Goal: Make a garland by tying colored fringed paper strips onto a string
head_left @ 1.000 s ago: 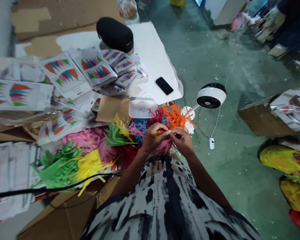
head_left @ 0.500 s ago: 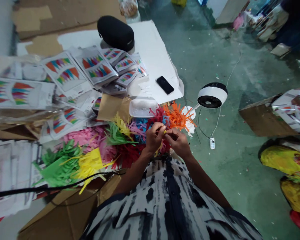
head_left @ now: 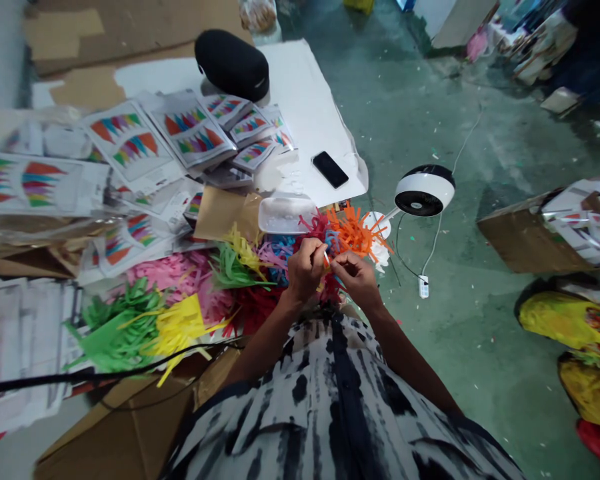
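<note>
My left hand point(head_left: 304, 272) is closed in a pinch on a small white-and-orange piece point(head_left: 326, 259), too small to tell its kind. Just to its right, my right hand point(head_left: 356, 279) has thumb and forefinger pressed together near the piece's lower end. Whether those fingertips hold anything is hidden. Beneath and beyond the hands lie fringed tissue-paper strips: an orange bunch point(head_left: 357, 230), a blue bunch point(head_left: 279, 252), a green bunch point(head_left: 230, 267) and dark red ones point(head_left: 255, 310). A white plastic tray point(head_left: 286, 217) sits just past the left hand.
Packets with printed tassel pictures point(head_left: 195, 130) cover the table's left side. A phone point(head_left: 330, 169) and a black case point(head_left: 233, 65) lie farther back. A small white fan point(head_left: 425, 191) stands right of the table. A black cable point(head_left: 105, 375) crosses at left; a carton point(head_left: 525, 233) stands right.
My hands have drawn slightly apart. The small piece between them, which showed yellow before, now shows white and orange above the left fingertips.
</note>
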A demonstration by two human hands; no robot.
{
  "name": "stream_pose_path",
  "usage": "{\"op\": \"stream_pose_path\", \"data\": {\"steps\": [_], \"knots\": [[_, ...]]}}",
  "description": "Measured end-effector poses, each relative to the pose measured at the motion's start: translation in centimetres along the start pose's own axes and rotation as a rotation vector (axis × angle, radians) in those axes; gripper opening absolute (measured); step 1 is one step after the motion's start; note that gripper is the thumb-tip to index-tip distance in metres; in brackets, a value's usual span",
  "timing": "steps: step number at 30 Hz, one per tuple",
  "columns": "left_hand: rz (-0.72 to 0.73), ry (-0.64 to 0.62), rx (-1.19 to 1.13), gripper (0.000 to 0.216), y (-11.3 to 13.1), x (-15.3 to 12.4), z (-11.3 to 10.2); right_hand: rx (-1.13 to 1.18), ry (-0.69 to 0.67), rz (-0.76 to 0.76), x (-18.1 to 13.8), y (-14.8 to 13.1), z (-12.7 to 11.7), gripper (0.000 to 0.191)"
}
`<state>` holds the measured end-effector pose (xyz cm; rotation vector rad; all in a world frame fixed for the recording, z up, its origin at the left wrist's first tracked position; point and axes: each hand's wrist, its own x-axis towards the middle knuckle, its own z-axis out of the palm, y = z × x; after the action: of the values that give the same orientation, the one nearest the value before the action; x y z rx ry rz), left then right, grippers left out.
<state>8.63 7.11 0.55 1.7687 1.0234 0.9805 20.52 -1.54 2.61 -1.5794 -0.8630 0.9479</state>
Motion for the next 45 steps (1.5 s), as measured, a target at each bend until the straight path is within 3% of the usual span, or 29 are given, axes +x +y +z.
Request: {"op": "stream_pose_path", "data": {"steps": [5,10,16,19,22,26,33,38,45], "knots": [[0.073,0.02,0.006,0.017,-0.1,0.7,-0.1,0.021,-0.028,0.018,0.0,0.4,-0.3,0.031],[0.242,-0.128,0.001,0.014,0.6,1.1,-0.3,-0.049,0.036,-0.076,0.1,0.5,-0.5,0.027],[0.004,-0.223,-0.253,0.016,0.4,1.4,-0.5,0.075,-0.022,-0.023,1.2,0.2,-1.4,0.035],[-0.112,-0.449,-0.39,0.04,-0.6,1.2,-0.5,0.164,-0.018,0.059,1.7,-0.4,-2.0,0.039],[-0.205,-0.691,-0.479,0.042,-1.7,0.8,-0.6,0.189,-0.03,0.108,2.2,-1.0,-2.6,0.039],[-0.358,-0.81,-0.646,0.043,-2.3,0.5,-0.9,0.224,-0.06,0.168,2.8,-1.0,-3.2,0.041],[-0.535,-0.836,-0.806,0.036,-2.7,0.3,-1.0,0.299,-0.059,0.229,2.8,-0.3,-3.1,0.039],[-0.54,-0.862,-0.701,0.044,-2.1,0.1,-0.7,0.311,-0.027,0.246,2.4,-0.4,-2.8,0.042],[-0.546,-0.768,-0.693,0.045,-2.5,0.0,-0.3,0.3,-0.01,0.256,2.2,-0.7,-2.6,0.043]]}}
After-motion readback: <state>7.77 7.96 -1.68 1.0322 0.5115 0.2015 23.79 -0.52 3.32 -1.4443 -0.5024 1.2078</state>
